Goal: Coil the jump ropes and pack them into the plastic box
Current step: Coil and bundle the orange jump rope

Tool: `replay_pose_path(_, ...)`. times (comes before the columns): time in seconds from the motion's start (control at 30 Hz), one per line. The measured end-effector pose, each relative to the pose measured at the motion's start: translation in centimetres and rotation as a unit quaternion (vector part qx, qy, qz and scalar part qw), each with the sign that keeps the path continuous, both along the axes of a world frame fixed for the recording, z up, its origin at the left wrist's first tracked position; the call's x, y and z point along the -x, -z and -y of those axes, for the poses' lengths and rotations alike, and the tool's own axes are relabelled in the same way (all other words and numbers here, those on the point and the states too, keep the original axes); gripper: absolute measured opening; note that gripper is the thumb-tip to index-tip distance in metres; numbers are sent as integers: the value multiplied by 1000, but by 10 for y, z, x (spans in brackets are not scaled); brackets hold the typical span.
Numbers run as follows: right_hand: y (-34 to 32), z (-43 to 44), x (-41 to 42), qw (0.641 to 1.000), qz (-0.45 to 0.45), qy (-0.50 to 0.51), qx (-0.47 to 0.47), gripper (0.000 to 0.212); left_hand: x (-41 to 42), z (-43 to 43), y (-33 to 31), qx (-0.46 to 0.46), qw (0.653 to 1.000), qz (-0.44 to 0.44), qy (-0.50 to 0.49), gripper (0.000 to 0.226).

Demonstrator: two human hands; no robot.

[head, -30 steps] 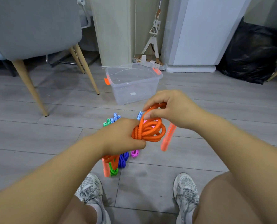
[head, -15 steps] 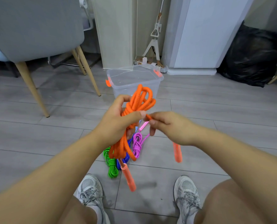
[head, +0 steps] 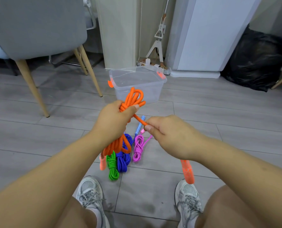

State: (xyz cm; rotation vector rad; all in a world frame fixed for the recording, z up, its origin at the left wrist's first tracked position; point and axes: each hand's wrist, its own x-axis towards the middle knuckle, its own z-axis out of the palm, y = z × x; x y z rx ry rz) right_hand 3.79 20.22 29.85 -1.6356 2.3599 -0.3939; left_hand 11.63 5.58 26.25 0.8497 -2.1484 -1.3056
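My left hand [head: 113,120] grips a bundle of orange jump rope [head: 133,97] held upright, with loops sticking out above the fist and more hanging below it. My right hand [head: 168,134] pinches a free strand of that rope just right of the bundle. One orange handle [head: 187,171] dangles under my right wrist and the other [head: 102,163] hangs below the left hand. On the floor under my hands lie a green rope [head: 112,167], a blue rope [head: 124,159] and a pink rope [head: 138,148]. The clear plastic box [head: 153,91] stands open on the floor beyond them.
A grey chair [head: 38,27] with wooden legs stands at the left. A mop [head: 158,37] leans by a white cabinet [head: 207,33] behind the box, and a black bag [head: 258,60] sits at the right. My two shoes [head: 90,191] are at the bottom.
The orange bundle went from lying sideways between both hands to standing upright in my left fist. My right hand moved down and right, drawing out a strand.
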Motion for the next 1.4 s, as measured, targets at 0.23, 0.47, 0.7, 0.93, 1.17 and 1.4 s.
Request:
replay_pose_path(0.23,1,-2,6,1000,2,-29,-6,19,-2,7,4,88,989,108,55,28)
replay_pose_path(0.47,0,1,19,994,-46,-74,73,23,-6,6,5,107,962,185,169,32)
replay_pose_path(0.7,-2,-3,22,994,47,-7,94,11,-3,1,4,-129,979,61,142,31)
replay_pose_path(0.93,5,-4,19,988,129,46,69,24,-1,-2,-2,-232,964,-33,121,31)
replay_pose_path(1.17,19,3,2,993,98,51,46,57,4,-9,2,-251,957,-85,123,46)
replay_pose_path(1.4,19,10,0,995,57,49,62,40,2,-18,-11,-355,911,-151,147,43)
